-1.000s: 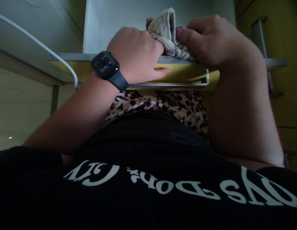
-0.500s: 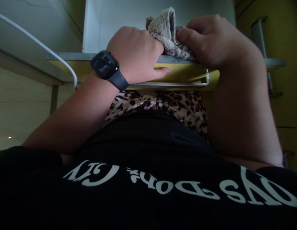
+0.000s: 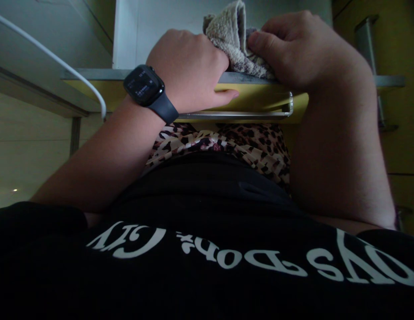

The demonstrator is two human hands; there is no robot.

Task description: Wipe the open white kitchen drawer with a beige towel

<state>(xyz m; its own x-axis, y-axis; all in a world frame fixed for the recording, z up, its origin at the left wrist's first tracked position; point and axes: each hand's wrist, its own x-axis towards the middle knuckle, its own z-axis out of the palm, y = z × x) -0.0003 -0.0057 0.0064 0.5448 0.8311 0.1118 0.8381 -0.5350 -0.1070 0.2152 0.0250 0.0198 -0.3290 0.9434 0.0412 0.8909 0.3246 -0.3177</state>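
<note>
A crumpled beige terry cloth (image 3: 231, 40) lies on the grey top edge of a yellow drawer front (image 3: 256, 100). My right hand (image 3: 293, 49) is closed on the cloth from the right, thumb pressed against it. My left hand (image 3: 190, 66), with a black smartwatch (image 3: 143, 86) on the wrist, curls over the drawer's edge just left of the cloth, its thumb lying on the yellow front above the metal bar handle (image 3: 240, 115). The left fingers go over the edge out of sight.
A white cable (image 3: 56, 60) runs across the left over a pale counter edge. Yellow cabinet fronts with metal handles (image 3: 367, 44) stand at the right. My black printed shirt and leopard-print fabric (image 3: 227, 146) fill the lower half.
The view has shifted slightly, so hands and drawer sit a little higher in the picture. Both hands keep their hold.
</note>
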